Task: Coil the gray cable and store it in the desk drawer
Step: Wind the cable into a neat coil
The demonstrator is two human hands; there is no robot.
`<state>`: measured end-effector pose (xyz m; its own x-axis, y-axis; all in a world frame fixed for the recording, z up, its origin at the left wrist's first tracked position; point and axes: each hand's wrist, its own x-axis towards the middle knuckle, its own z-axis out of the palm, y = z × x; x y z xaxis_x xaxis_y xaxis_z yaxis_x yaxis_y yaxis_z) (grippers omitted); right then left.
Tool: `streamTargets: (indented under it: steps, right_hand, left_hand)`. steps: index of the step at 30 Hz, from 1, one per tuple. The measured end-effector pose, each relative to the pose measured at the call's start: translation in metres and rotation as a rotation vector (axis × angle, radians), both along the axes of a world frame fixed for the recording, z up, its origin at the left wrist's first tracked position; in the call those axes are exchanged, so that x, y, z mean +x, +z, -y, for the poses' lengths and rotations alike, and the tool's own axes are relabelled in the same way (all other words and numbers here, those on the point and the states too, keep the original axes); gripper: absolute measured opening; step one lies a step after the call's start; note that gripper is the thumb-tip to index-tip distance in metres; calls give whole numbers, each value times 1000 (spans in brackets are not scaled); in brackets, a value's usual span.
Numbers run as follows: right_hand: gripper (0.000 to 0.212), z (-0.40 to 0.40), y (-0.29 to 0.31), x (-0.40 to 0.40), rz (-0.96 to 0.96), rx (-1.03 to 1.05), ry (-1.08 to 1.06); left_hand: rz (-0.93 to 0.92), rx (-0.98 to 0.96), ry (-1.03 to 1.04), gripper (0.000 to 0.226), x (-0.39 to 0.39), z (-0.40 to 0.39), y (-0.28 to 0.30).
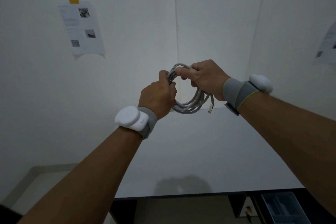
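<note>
I held the cable (189,96) in mid-frame, above the far edge of the desk (209,151), already wound into a ring of several loops. My left hand (158,96) was closed round the left side of the ring, fingers wrapped over the bundled strands. My right hand (205,78) pinched the top of the ring between thumb and fingers, so both grips were pressed shut on the cable. One short tail with its clear plug (210,109) hung free at the lower right of the ring, clear of the desk.

I judged the cable light and springy: stiff enough to hold a round shape, yet ready to spring open if I let either side go. Its jacket looked smooth, so a loose hold might let loops slide apart. The best place to hold seemed to be across all the strands at once, as my left hand did. The plug's clip looked like the one fragile part.

The desk below was bare and white, with its near edge running across the lower frame. Walls closed in behind and to both sides. At the lower right, under the desk edge, I saw a dark unit that may have held the drawer (283,207); whether it stood open I could not tell.
</note>
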<state>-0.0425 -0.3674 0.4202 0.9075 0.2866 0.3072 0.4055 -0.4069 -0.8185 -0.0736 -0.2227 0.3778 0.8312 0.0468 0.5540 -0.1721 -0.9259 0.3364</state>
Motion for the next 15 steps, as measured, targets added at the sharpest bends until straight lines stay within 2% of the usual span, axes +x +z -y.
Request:
streamTargets:
  steps: [2, 6, 8, 9, 11, 15]
  right_hand:
    - [43, 0, -3, 1, -19, 19, 8]
    - [47, 12, 2, 7, -224, 143, 116]
    - [36, 21, 6, 13, -342, 289, 201]
    - [28, 26, 7, 15, -333, 309, 199]
    - [22, 31, 6, 19, -200, 188, 132]
    - [22, 32, 8, 23, 61, -273, -16]
  left_hand:
    - [-27, 8, -14, 27, 0, 0, 2]
    - [-124, -205, -158, 18, -4, -6, 11]
    - [-141, -270, -190, 19, -6, -9, 14]
    - [-145, -298, -202, 19, -7, -10, 15]
    - [-146, -342, -216, 20, -7, -10, 17]
    - [-143, -374, -203, 19, -4, -6, 21]
